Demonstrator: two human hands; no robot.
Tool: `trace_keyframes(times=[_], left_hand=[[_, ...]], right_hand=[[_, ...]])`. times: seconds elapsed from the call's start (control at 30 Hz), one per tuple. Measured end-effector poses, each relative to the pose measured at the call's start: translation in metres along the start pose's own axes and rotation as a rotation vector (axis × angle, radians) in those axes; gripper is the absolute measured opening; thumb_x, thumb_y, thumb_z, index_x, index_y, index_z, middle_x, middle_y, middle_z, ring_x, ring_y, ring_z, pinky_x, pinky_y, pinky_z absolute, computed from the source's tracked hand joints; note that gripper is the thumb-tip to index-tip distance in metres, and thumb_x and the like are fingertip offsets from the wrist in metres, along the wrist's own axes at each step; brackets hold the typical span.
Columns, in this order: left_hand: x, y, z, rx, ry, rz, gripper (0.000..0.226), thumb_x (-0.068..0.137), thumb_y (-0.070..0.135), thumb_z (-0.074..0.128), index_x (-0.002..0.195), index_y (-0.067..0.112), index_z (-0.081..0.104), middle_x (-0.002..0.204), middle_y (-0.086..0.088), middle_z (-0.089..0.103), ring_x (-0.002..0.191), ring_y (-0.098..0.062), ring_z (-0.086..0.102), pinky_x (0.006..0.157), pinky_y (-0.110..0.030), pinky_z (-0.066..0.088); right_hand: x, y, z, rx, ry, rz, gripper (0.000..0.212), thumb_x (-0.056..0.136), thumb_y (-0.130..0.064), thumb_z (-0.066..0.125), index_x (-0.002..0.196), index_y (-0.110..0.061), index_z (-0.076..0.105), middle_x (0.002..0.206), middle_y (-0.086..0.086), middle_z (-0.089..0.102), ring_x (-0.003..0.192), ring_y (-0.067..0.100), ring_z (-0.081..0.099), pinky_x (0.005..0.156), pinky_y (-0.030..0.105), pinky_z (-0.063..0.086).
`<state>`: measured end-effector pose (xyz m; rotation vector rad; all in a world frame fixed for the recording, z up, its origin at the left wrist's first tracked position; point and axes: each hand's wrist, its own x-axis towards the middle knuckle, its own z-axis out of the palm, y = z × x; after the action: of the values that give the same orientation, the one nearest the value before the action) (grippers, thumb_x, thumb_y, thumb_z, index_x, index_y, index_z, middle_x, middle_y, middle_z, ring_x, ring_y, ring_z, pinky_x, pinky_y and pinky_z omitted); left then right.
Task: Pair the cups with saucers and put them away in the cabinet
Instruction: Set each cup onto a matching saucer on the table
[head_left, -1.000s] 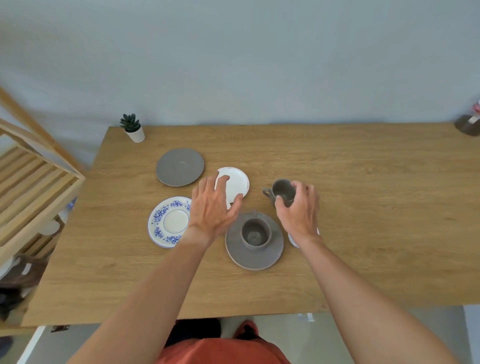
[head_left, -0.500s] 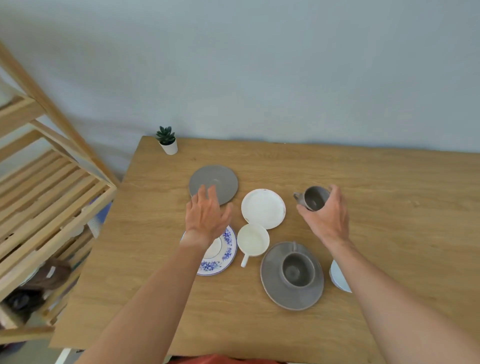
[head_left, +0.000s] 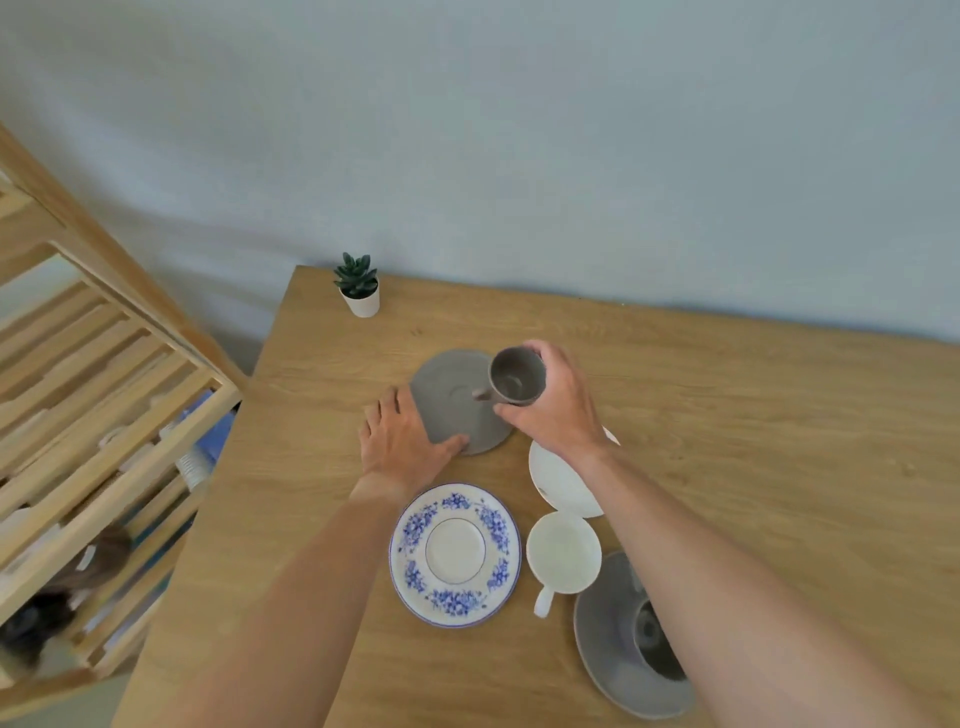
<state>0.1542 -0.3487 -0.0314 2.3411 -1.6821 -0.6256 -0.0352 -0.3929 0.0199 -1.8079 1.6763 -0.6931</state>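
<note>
My right hand (head_left: 558, 408) holds a grey cup (head_left: 514, 375) just above the right side of an empty grey saucer (head_left: 449, 402). My left hand (head_left: 402, 441) grips that saucer's near left edge, thumb on its rim. Nearer me lie a blue-flowered saucer (head_left: 454, 553), a white cup (head_left: 563, 553) with its handle toward me, and a white saucer (head_left: 558, 480) partly under my right forearm. At the lower right another grey cup (head_left: 657, 647) sits on a grey saucer (head_left: 610, 660), both partly hidden by my arm.
A small potted succulent (head_left: 358, 285) stands at the table's far left corner. A wooden slatted shelf (head_left: 98, 415) stands left of the wooden table (head_left: 753, 467), with dishes dimly visible on its lower levels. A pale blue wall runs behind.
My right hand carried the grey cup leftward over the empty grey saucer. My left hand moved from above the flowered saucer to the grey saucer's edge. The view shifted left.
</note>
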Motion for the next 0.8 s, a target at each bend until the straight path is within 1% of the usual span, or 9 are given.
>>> trace_keyframes(times=[0.13,0.27,0.37,0.47,0.53,0.6,0.73,0.8], left_hand=[[0.009,-0.011,0.003,-0.031,-0.003,0.073,0.108,0.068,0.071,0.069,0.149,0.016,0.024,0.153,-0.006,0.027,0.138,-0.032,0.026,0.112,-0.048,0.028],[0.011,-0.016,0.006,-0.058,0.000,0.113,0.108,0.072,0.065,0.069,0.154,0.017,0.017,0.158,-0.009,0.020,0.144,-0.032,0.018,0.117,-0.048,0.020],[0.011,-0.019,0.007,-0.068,0.014,0.127,0.107,0.073,0.061,0.071,0.154,0.017,0.017,0.158,-0.010,0.019,0.145,-0.032,0.017,0.117,-0.048,0.018],[0.010,-0.022,0.007,-0.069,0.034,0.140,0.108,0.071,0.060,0.072,0.154,0.016,0.018,0.157,-0.010,0.021,0.145,-0.032,0.018,0.117,-0.049,0.020],[0.010,-0.024,0.007,-0.074,0.038,0.146,0.109,0.071,0.060,0.072,0.154,0.016,0.018,0.157,-0.010,0.021,0.145,-0.032,0.018,0.117,-0.049,0.020],[0.009,-0.024,0.005,-0.078,0.027,0.145,0.108,0.071,0.061,0.071,0.154,0.016,0.018,0.157,-0.011,0.021,0.145,-0.033,0.018,0.118,-0.049,0.021],[0.002,-0.026,0.001,-0.048,0.009,0.123,0.103,0.075,0.067,0.066,0.152,0.015,0.021,0.156,-0.015,0.020,0.143,-0.035,0.018,0.117,-0.049,0.020],[-0.006,-0.027,0.000,-0.028,0.010,0.098,0.096,0.079,0.067,0.061,0.151,0.013,0.024,0.156,-0.016,0.020,0.143,-0.036,0.019,0.117,-0.049,0.021]], right_hand=[[0.013,-0.008,0.020,-0.036,-0.082,-0.066,0.076,0.061,-0.025,0.090,0.128,-0.022,0.055,0.121,-0.003,0.054,0.113,0.013,0.052,0.092,0.023,0.039],[0.012,-0.011,0.032,-0.078,-0.105,-0.124,0.077,0.061,-0.025,0.090,0.130,-0.019,0.056,0.121,0.001,0.055,0.114,0.017,0.054,0.094,0.026,0.041],[0.013,-0.015,0.036,-0.103,-0.116,-0.140,0.079,0.062,-0.027,0.091,0.132,-0.019,0.054,0.122,0.001,0.055,0.115,0.017,0.053,0.093,0.024,0.039],[0.012,-0.020,0.038,-0.138,-0.163,-0.163,0.080,0.065,-0.029,0.089,0.135,-0.021,0.051,0.125,0.000,0.053,0.117,0.017,0.052,0.096,0.029,0.043],[0.010,-0.023,0.039,-0.155,-0.192,-0.175,0.081,0.066,-0.030,0.089,0.136,-0.021,0.050,0.127,-0.001,0.052,0.118,0.016,0.051,0.097,0.028,0.042],[0.009,-0.024,0.041,-0.141,-0.196,-0.159,0.083,0.065,-0.031,0.089,0.137,-0.021,0.049,0.130,-0.001,0.052,0.121,0.016,0.050,0.100,0.028,0.041],[0.002,-0.019,0.038,-0.118,-0.227,-0.087,0.093,0.063,-0.031,0.090,0.143,-0.023,0.042,0.140,-0.002,0.050,0.131,0.018,0.045,0.109,0.035,0.039],[-0.004,-0.014,0.030,-0.123,-0.227,-0.064,0.091,0.067,-0.026,0.086,0.145,-0.025,0.039,0.142,-0.002,0.048,0.132,0.019,0.044,0.110,0.038,0.039]])
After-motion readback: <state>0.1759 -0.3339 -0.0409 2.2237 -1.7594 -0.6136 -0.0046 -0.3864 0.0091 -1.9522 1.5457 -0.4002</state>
